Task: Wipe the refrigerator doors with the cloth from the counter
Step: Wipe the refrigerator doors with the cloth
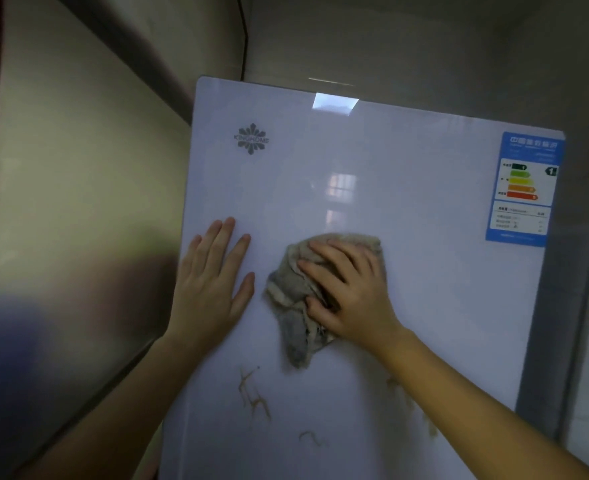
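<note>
Refrigerator door [407,271]: white and glossy; it fills most of what I can see from here, tilted away toward its top edge

Cloth [293,289]: a crumpled grey-beige rag pressed flat against the door near the door's middle; a loose tail of it hangs down below the palm that covers it

Right hand [348,292]: on the door's middle, lying over the cloth; fingers spread and nearly straight, pressing the rag onto the surface; the thumb tip sinks into the folds on the cloth's lower side; nothing is gripped in a fist

Left hand [213,282]: flat on the bare door by its left edge, just beside the cloth but apart from it; fingers straight and close together, thumb out to the side; it holds nothing

Brown smears [255,400]: streaky marks on the door's lower part, below both hands; fainter ones sit further toward the door's lower right

Logo [251,139]: a grey snowflake badge in the door's upper left corner

Energy label [525,188]: a blue sticker with coloured bars on the door's upper right edge

Wall [78,202]: pale and shadowed, off the door's left side
</note>
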`<state>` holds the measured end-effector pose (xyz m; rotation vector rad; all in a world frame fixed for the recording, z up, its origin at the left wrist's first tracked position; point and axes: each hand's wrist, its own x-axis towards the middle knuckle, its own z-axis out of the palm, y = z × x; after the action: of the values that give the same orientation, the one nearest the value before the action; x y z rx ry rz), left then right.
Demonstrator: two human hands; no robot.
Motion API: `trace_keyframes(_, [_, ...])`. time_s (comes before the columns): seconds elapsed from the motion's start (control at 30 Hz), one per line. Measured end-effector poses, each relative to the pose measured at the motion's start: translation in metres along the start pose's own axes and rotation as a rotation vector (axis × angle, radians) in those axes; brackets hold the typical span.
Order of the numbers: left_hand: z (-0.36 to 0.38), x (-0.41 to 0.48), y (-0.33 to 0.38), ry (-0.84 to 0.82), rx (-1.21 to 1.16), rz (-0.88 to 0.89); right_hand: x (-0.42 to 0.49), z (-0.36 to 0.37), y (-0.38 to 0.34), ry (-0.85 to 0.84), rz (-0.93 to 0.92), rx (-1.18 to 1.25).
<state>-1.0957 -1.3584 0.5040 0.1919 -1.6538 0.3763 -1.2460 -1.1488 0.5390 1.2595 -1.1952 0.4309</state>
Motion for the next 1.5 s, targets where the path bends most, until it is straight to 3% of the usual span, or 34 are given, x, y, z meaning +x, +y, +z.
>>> trace_keyframes(0.07, [-0.002,-0.001,0.000,0.006,0.001,-0.002,0.003,-0.002,0.006,0.005,-0.016,0.004])
trace_keyframes(0.23, [-0.005,-0.023,0.001,0.063,-0.024,-0.092,0.004,0.006,-0.017,0.111,0.269,-0.001])
trace_keyframes(0.53, [-0.009,-0.055,0.004,-0.007,-0.084,-0.112,-0.064,0.019,-0.053,-0.251,-0.241,0.054])
trace_keyframes(0.6, [-0.010,-0.054,0.003,-0.009,-0.078,-0.105,-0.062,0.016,-0.048,-0.241,-0.226,0.042])
trace_keyframes(0.8, [-0.009,-0.055,0.003,0.003,-0.059,-0.095,-0.027,0.002,-0.028,-0.050,0.094,0.031])
trace_keyframes(0.87, [-0.008,-0.055,0.004,-0.001,-0.059,-0.103,-0.033,0.003,-0.030,-0.066,0.056,0.036])
trace_keyframes(1.0, [-0.007,-0.054,0.010,-0.033,-0.050,-0.130,-0.060,0.001,-0.024,-0.243,-0.237,0.036])
trace_keyframes(1.07, [-0.008,-0.053,0.011,-0.051,-0.044,-0.131,-0.063,-0.006,-0.012,-0.234,-0.236,0.016])
trace_keyframes(1.33, [-0.002,-0.039,0.043,-0.079,-0.055,0.040,-0.062,-0.043,0.055,0.015,0.192,-0.068])
trace_keyframes(1.4, [0.004,-0.036,0.059,-0.079,-0.037,0.023,-0.076,-0.045,0.053,-0.015,0.156,-0.054])
trace_keyframes(1.5, [0.010,-0.036,0.074,-0.082,-0.010,-0.023,-0.108,-0.050,0.053,-0.140,-0.073,-0.014])
